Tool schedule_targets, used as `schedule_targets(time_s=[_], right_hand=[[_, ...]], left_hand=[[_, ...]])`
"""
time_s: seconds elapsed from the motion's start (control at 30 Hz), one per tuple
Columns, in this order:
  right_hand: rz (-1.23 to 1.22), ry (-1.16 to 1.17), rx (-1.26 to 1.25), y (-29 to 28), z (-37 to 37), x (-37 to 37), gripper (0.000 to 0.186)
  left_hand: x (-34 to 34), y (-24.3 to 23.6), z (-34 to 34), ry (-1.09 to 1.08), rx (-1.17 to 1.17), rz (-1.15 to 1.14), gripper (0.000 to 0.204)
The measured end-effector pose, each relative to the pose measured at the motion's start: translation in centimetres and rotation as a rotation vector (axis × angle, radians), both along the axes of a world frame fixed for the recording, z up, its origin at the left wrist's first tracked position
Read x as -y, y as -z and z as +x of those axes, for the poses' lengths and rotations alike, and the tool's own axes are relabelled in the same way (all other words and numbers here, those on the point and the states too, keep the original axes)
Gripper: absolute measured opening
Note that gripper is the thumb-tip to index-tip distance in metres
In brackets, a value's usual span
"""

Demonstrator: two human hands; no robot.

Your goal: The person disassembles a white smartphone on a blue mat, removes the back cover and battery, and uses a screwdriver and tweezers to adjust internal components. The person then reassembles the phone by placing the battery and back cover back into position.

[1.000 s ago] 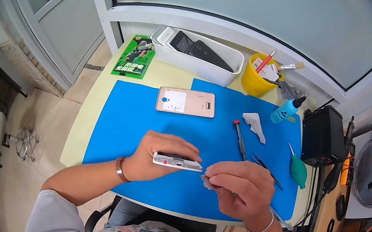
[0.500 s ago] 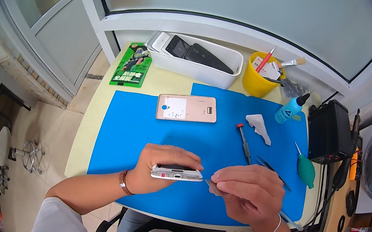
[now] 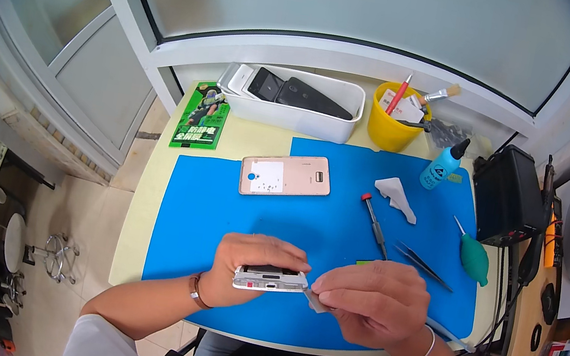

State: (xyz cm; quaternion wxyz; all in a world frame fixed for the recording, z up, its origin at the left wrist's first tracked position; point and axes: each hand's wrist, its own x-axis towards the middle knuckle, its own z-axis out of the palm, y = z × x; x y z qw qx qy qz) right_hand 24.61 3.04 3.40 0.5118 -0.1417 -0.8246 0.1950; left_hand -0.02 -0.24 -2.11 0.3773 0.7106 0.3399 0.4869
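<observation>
My left hand [image 3: 241, 261] grips an opened white phone [image 3: 270, 278] edge-on, its port end toward me. Right beside it, my right hand [image 3: 374, 298] pinches a small thin grey flat piece [image 3: 317, 302] at the phone's right corner; whether they touch is hard to tell. Behind my hands a pinkish-gold back cover [image 3: 303, 181] lies on the blue mat [image 3: 197, 208]. To the right on the mat are a red-capped screwdriver [image 3: 376, 225], tweezers [image 3: 428, 268], a white cloth [image 3: 395, 195] and a green air blower [image 3: 475, 259]. Something green is mostly hidden behind my right hand.
Along the back stand a white bin [image 3: 287, 118] of phones, a yellow cup [image 3: 390, 134] of tools, a green package [image 3: 195, 129] and a blue bottle [image 3: 438, 170]. At right are a black device [image 3: 511, 201] and cables [image 3: 523, 286]. A stool [image 3: 15, 235] stands at left.
Both hands appear somewhat lower in the picture, along with the whole desk. The grey piece in my right hand is now closer to the phone's right corner.
</observation>
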Motion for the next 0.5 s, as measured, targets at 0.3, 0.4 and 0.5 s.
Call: schedule_targets(time_s=[0.3,0.4,0.5], right_hand=[[0.048,-0.019,0.023,-0.02,0.32,0.09,0.013],[0.061,-0.026,0.026,0.19,0.35,0.13,0.012],[0.076,-0.032,0.027,0.26,0.45,0.15,0.012]], left_hand=[[-0.16,0.74,-0.20,0.007,0.040,0.009,0.025],[-0.23,0.84,-0.21,0.013,0.024,0.044,0.025],[-0.15,0.45,-0.11,-0.006,0.001,0.064,0.027]])
